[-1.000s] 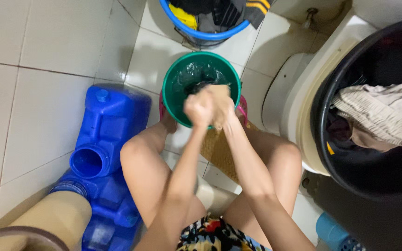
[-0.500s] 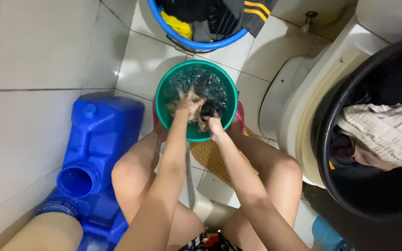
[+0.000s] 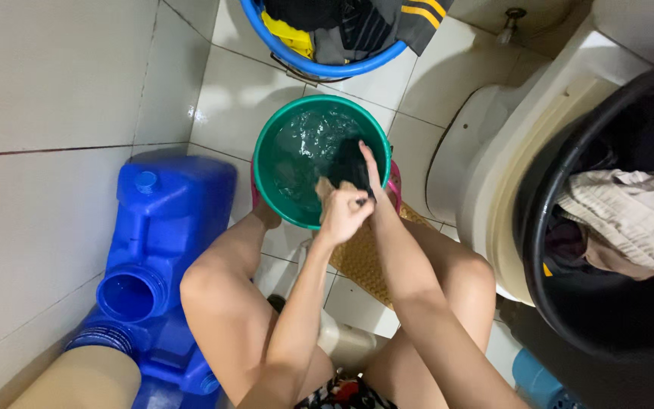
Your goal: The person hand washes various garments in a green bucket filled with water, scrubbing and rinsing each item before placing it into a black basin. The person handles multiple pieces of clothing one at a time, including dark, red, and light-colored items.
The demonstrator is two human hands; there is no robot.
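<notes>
Green bucket: a round green plastic bucket (image 3: 289, 189) stands on the white tiled floor (image 3: 54, 204) between the person's feet, holding soapy, rippled water.
Dark garment: a small dark wet cloth (image 3: 348, 165) lies at the near right side of the bucket, partly above the water, pinched between both hands.
Left hand: the left hand (image 3: 344, 214) is curled into a fist around the lower end of the dark cloth, just over the bucket's near rim.
Right hand: the right hand (image 3: 371, 173) lies with fingers stretched along the cloth, pressing it; whether the thumb closes under it I cannot tell.
Blue basin: a blue plastic basin (image 3: 327, 45) of mixed clothes, dark and yellow, sits just beyond the bucket.
Black tub: a large black tub (image 3: 562, 250) at the right holds a beige ribbed cloth (image 3: 630, 216) and other laundry.
Blue container: a blue plastic jerrycan (image 3: 164, 250) lies on its side at the left.
Progress: judging by this, one piece is mid-wash, wet and soaped but not wrung out or set aside; both piles look yet to be sorted through.
</notes>
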